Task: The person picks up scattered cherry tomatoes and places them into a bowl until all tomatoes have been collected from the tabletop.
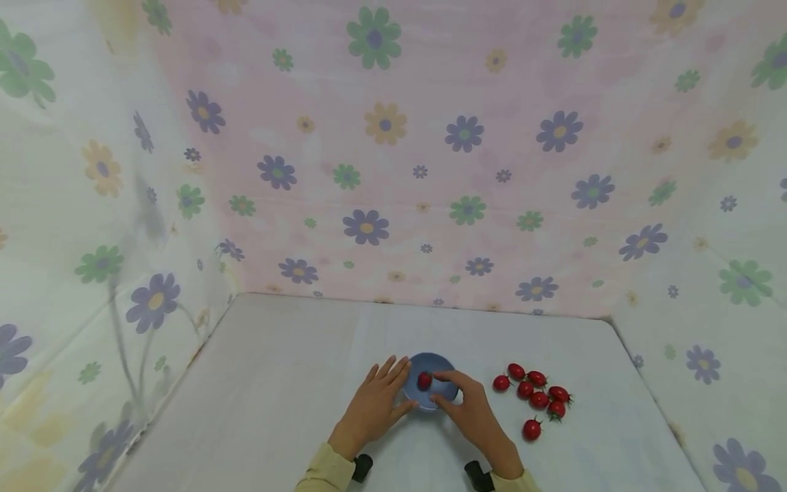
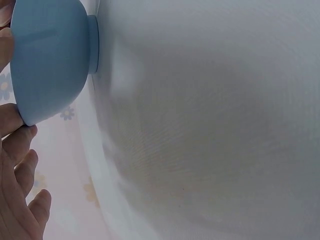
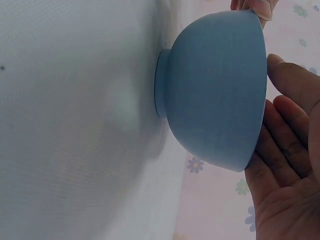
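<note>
A small blue bowl (image 1: 441, 396) stands upright on the white table, with one cherry tomato (image 1: 424, 380) inside. My left hand (image 1: 373, 408) touches the bowl's left side, fingers mostly straight along the rim and thumb at the near edge. Over the bowl's right side is my right hand (image 1: 470, 410), its thumb and index finger spread apart. That index fingertip is right beside the tomato. In the left wrist view, left fingers meet the bowl's rim (image 2: 27, 122). The right wrist view shows the bowl wall (image 3: 217, 90) near the right thumb; the tomato is hidden there.
Several red cherry tomatoes (image 1: 539, 400) with green stems lie loose on the table, right of the bowl. A single tomato (image 1: 531, 430) sits nearer. Flower-patterned cloth walls (image 1: 381, 171) enclose the table (image 1: 277, 383) at the back and both sides.
</note>
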`<state>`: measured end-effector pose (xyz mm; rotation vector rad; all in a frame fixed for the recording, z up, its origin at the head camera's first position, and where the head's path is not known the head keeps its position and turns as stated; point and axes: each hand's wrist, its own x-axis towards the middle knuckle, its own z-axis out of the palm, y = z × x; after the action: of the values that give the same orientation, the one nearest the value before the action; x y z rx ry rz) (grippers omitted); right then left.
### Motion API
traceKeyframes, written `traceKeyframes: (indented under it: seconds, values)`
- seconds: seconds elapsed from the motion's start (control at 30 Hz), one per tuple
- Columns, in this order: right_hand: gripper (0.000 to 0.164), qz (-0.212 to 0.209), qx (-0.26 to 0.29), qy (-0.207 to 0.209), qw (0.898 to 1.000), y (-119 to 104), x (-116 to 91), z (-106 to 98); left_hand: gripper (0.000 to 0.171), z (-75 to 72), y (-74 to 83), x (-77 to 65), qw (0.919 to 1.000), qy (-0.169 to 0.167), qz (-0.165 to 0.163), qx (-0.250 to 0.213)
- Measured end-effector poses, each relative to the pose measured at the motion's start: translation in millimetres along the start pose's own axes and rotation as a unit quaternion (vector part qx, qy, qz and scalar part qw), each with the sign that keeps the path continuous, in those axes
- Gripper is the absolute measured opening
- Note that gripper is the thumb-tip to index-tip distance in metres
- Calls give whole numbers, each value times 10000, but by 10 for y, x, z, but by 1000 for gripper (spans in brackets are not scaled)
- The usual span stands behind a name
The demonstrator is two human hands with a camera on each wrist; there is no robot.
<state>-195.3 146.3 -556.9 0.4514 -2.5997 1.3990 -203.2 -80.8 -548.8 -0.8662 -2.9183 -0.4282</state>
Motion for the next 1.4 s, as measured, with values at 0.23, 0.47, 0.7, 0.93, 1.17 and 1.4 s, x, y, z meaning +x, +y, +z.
traceKeyframes:
  seconds: [0.23,0.47,0.7,0.93,1.17,1.4]
  values:
    - [44,-52,-13,118,9999,-24,-11,-29,73,19,-1,14,9999,102,28,24]
    - [42,92,156,147,9997,-79,-71,-77,73,24,23,-6,9999,3,35,-120]
    - [45,-192,104,531,9984,-40,-174,-95,73,62,18,5,9999,116,26,-52]
    - [52,-536,-68,1064,9928,-43,-245,-131,72,59,0,24,9998,190,57,52]
    - [53,-302,14,1042,9941,-49,-310,-159,72,45,3,7,9999,157,2,65]
    - [55,-57,-65,1124,9936,-4,-413,-197,74,53,6,9,9999,154,-24,-27]
